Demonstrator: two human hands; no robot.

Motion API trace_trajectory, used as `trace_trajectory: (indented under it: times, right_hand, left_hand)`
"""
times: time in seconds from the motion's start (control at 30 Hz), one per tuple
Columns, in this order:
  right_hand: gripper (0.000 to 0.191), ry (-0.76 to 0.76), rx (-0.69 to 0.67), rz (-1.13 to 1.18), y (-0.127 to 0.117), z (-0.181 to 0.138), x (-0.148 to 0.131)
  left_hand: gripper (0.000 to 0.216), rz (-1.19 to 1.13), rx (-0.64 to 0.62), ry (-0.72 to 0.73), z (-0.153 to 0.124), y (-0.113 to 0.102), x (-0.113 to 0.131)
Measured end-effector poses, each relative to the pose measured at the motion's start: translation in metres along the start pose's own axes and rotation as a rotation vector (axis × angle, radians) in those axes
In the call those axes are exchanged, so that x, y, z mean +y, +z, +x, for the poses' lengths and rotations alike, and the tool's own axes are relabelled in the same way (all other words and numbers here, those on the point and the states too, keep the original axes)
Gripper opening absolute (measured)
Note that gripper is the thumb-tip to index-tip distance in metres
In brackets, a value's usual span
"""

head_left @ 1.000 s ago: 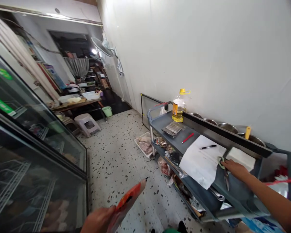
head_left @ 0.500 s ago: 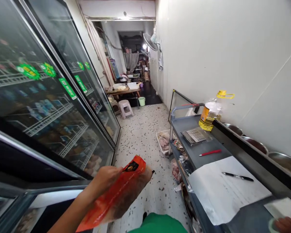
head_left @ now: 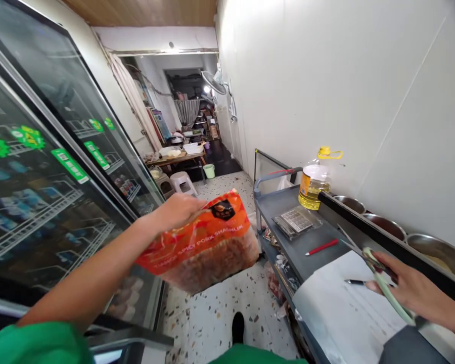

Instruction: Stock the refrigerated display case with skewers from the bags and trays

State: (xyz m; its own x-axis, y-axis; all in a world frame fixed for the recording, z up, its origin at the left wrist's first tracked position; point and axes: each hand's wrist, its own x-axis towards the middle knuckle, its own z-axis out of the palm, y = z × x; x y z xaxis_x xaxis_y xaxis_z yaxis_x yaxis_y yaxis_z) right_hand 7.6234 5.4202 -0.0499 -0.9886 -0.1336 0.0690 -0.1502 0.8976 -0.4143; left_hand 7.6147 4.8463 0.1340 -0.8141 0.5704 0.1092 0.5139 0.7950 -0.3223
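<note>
My left hand (head_left: pixel 178 210) is closed on the top edge of an orange food bag (head_left: pixel 205 242) with a clear lower half, held up in mid-air over the floor in front of me. My right hand (head_left: pixel 420 293) is closed on a pair of scissors with pale green handles (head_left: pixel 379 280), lifted just above the white paper sheet (head_left: pixel 349 313) on the grey cart (head_left: pixel 288 242); the blades point toward the bag. A black pen (head_left: pixel 356 282) lies on the paper beside the scissors.
On the cart top lie a red pen (head_left: pixel 321 246), a flat clear packet (head_left: pixel 296 221) and a bottle of yellow oil (head_left: pixel 314 182). Steel bowls (head_left: pixel 382 225) line the wall side. Glass-door fridges (head_left: pixel 41 167) fill the left. A narrow speckled floor (head_left: pixel 216 313) runs between.
My left hand raised the orange bag from low down to chest height and toward the cart. My right hand picked the scissors up off the cart. The view swung up and left.
</note>
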Motion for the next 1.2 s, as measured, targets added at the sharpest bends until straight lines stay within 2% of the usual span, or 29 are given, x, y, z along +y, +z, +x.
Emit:
trace_trajectory:
  times: [0.07, 0.13, 0.27, 0.37, 0.47, 0.63, 0.77, 0.87, 0.97, 1.07, 1.2]
  right_hand:
    - [0.063, -0.056, -0.003, 0.028, -0.014, 0.037, -0.048]
    - [0.071, -0.147, 0.079, -0.092, -0.031, 0.074, -0.093]
    - [0.077, -0.293, 0.29, -0.389, -0.07, 0.15, -0.161]
    - [0.078, -0.263, 0.247, -0.524, -0.093, 0.198, -0.196]
    - [0.073, -0.188, 0.167, -0.583, -0.104, 0.234, -0.22]
    - [0.057, -0.044, -0.006, -0.656, -0.1, 0.275, -0.225]
    - [0.039, -0.082, -0.141, -0.756, -0.099, 0.293, -0.207]
    - [0.042, -0.09, -0.155, -0.746, -0.102, 0.302, -0.195]
    - [0.059, -0.128, -0.106, -0.715, -0.101, 0.311, -0.19]
    - [0.071, -0.222, -0.129, -0.684, -0.097, 0.321, -0.193]
    - [0.068, -0.239, -0.17, -0.647, -0.096, 0.328, -0.198]
  left_hand:
    - [0.051, 0.013, 0.027, 0.024, 0.039, -0.014, -0.023]
    - [0.05, 0.0, 0.077, 0.058, 0.077, -0.021, -0.045]
    - [0.053, -0.035, 0.162, 0.209, 0.156, -0.014, -0.087]
    - [0.051, -0.05, 0.205, 0.334, 0.217, 0.002, -0.112]
    - [0.049, -0.042, 0.219, 0.441, 0.276, 0.02, -0.128]
    - [0.042, -0.106, 0.139, 0.565, 0.348, 0.052, -0.136]
    - [0.04, -0.127, 0.143, 0.608, 0.379, 0.071, -0.131]
    - [0.038, -0.158, 0.142, 0.618, 0.392, 0.075, -0.125]
    - [0.036, -0.167, 0.113, 0.617, 0.398, 0.074, -0.122]
    - [0.036, -0.179, 0.086, 0.594, 0.399, 0.074, -0.124]
    - [0.038, -0.202, 0.071, 0.581, 0.395, 0.077, -0.131]
